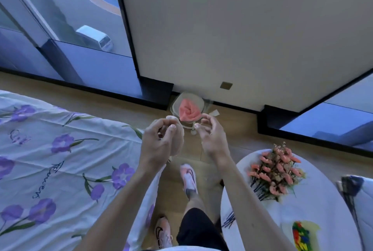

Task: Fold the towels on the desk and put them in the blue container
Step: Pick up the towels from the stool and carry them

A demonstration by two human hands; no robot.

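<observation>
A pale container (175, 103) stands on the floor against the wall, with a pink towel (188, 111) lying crumpled inside it. My left hand (159, 141) is raised just in front of it and to its left, fingers curled around a beige towel (178, 141) that bulges out behind the hand. At the same height, my right hand (212, 135) hovers close to the container's near right edge. Its fingers are bent and apart, with nothing in them. The beige towel's lower part is hidden behind my left hand.
A bed with a white sheet printed with purple flowers (56, 159) fills the left. A round white table (333, 200) at the right carries a bunch of pink flowers (276, 172) and a colourful object (301, 237). My feet in pink shoes (188, 178) stand on the wooden floor between them.
</observation>
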